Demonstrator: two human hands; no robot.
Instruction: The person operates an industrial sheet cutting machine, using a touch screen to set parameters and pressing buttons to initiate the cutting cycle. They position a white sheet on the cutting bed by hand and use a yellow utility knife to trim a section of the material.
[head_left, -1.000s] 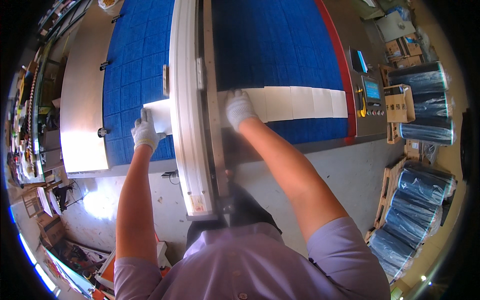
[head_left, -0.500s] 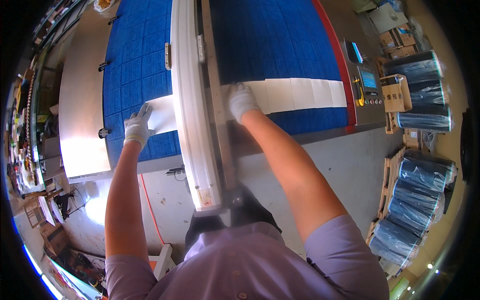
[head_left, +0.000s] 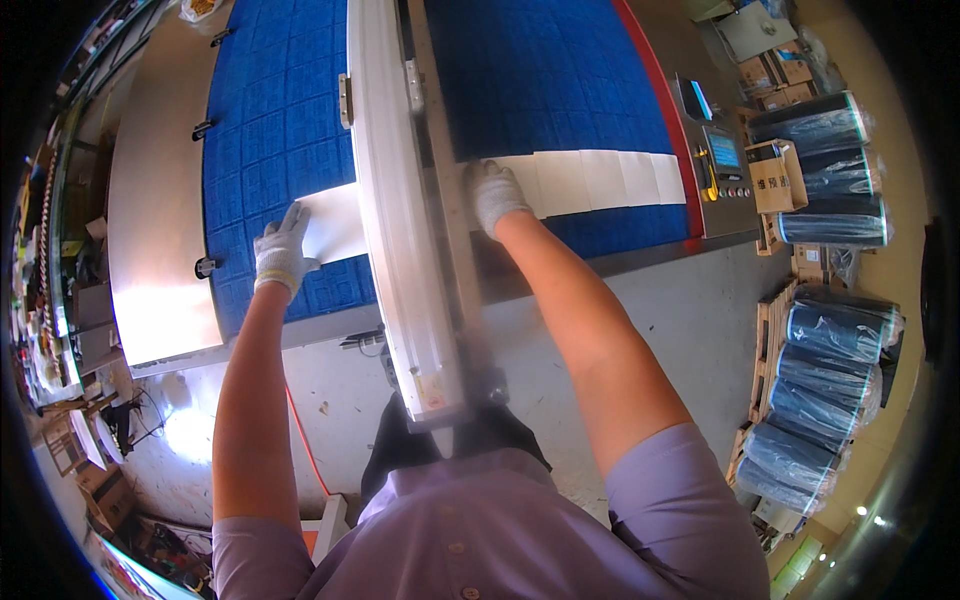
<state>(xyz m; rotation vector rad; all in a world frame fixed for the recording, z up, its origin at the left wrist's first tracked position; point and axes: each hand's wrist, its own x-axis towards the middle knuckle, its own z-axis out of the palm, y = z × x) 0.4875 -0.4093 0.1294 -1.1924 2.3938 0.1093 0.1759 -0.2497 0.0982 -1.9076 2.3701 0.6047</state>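
My left hand (head_left: 281, 249), in a white knit glove, has its fingers stretched out against the left end of a white flat sheet (head_left: 333, 222). My right hand (head_left: 497, 194), also gloved, rests on the left part of a row of overlapping white sheets (head_left: 600, 182), its fingers extended. All of these sheets lie on the blue textured bed (head_left: 275, 130) of a large machine. A long pale metal beam (head_left: 390, 190) crosses the bed between my hands and hides the middle of the white strip.
A control panel (head_left: 724, 160) with a screen, buttons and a yellow part sits at the bed's right, past a red edge strip (head_left: 672, 100). Black clips (head_left: 205, 267) line the left metal table (head_left: 160, 230). Plastic-wrapped dark rolls (head_left: 830, 340) stand on pallets at right, near cardboard boxes (head_left: 776, 178).
The beam sits slightly further right over the bed, its near end blurred. My view has shifted a little. Both hands stay at the white sheets.
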